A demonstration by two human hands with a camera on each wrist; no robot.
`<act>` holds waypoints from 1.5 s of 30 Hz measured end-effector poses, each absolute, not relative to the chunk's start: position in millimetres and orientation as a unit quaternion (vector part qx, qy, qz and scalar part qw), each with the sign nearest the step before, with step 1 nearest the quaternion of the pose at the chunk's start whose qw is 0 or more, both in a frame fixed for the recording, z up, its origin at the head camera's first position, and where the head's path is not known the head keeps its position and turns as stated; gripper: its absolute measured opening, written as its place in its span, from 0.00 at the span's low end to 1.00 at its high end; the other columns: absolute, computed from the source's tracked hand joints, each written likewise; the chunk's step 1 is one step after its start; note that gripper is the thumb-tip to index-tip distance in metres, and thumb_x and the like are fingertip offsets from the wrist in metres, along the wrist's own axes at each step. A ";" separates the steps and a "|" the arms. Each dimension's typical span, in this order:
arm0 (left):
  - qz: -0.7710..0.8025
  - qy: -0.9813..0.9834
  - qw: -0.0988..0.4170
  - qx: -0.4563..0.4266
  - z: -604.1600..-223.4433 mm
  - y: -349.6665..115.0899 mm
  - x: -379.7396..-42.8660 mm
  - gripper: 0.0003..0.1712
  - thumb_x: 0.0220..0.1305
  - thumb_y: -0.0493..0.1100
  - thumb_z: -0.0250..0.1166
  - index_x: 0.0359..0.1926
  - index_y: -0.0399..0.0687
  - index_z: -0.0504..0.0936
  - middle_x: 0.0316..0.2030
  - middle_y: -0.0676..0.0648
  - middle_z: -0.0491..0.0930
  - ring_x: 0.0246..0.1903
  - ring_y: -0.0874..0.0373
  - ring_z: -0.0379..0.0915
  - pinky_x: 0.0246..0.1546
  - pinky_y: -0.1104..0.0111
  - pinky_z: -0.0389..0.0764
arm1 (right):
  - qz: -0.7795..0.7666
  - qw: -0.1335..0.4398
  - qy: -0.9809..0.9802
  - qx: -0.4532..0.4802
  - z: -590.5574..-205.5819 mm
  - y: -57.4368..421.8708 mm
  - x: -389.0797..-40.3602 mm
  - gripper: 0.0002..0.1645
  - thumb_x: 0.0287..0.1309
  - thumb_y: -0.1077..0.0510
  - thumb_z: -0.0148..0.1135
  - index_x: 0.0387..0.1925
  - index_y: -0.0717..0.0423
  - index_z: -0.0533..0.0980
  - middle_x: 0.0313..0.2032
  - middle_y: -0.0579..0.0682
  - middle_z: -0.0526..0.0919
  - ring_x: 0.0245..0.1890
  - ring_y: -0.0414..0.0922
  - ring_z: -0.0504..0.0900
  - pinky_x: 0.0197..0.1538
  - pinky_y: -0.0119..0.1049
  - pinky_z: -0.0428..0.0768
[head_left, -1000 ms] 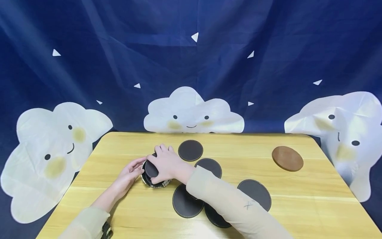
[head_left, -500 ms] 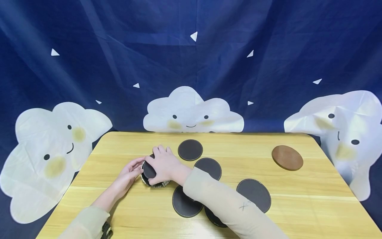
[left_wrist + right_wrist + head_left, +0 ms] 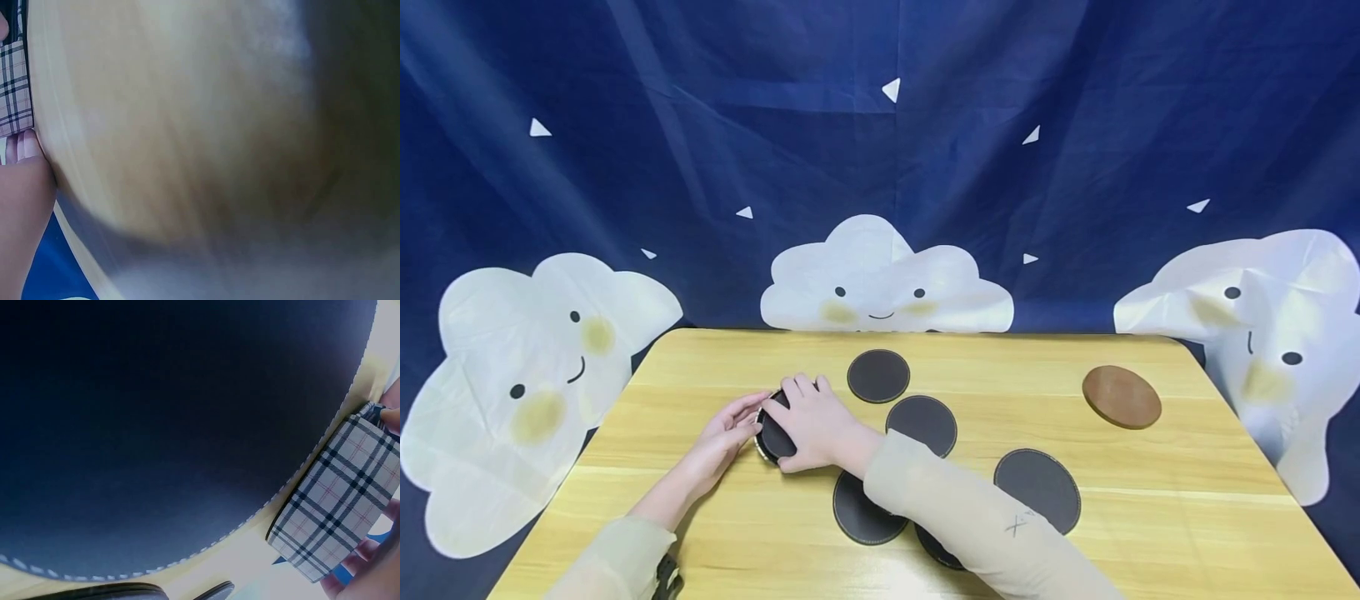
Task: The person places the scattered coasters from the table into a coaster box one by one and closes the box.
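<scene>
In the head view my left hand [image 3: 718,450] is at the left side of a round plaid coaster holder, which shows best in the right wrist view [image 3: 334,497]. Its thumb and fingers grip the holder's wall. My right hand [image 3: 820,427] spans a black round coaster [image 3: 777,435] at the holder's top, fingers over the far edge and thumb at the near one. That coaster covers most of the holder, so whether it lies fully inside cannot be told. The left wrist view catches only a strip of plaid wall [image 3: 14,87] beside the fingers.
Several black stitched coasters lie on the wooden table [image 3: 760,533]: one at the back [image 3: 878,377], one beside the right sleeve [image 3: 922,423], one further right [image 3: 1037,487], one under the right forearm [image 3: 867,512]. A brown disc [image 3: 1122,397] lies back right.
My right hand has lowered slightly, and the black coaster now sits flatter over the holder, hiding more of its plaid rim. The left hand has stayed in place.
</scene>
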State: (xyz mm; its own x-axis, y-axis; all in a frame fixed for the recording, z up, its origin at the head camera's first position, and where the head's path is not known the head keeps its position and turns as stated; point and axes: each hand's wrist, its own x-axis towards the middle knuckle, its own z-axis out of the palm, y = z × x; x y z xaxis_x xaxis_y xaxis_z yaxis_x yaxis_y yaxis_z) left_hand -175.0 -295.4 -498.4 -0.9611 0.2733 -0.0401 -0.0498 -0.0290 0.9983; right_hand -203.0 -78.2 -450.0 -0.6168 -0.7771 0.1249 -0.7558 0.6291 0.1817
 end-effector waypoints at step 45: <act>0.710 0.693 0.098 0.073 -494.8 -292.4 -172.3 0.34 0.72 0.27 0.55 0.76 0.23 0.60 0.60 0.67 0.81 0.61 0.76 0.75 0.63 0.84 0.74 | -0.029 0.063 -0.935 0.349 -411.1 -13.8 -258.1 0.42 0.73 0.28 0.52 0.77 0.44 0.66 0.68 0.55 0.71 0.69 0.53 0.69 0.68 0.49 0.72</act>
State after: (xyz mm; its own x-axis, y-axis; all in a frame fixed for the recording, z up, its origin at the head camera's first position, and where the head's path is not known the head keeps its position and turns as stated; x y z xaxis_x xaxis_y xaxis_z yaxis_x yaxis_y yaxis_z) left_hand -172.3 -292.4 -494.8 -0.9701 0.2406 -0.0323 -0.0382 -0.0199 0.9991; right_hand -258.1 -13.8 -411.1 -0.7485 -0.6559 0.0978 -0.6487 0.7548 0.0980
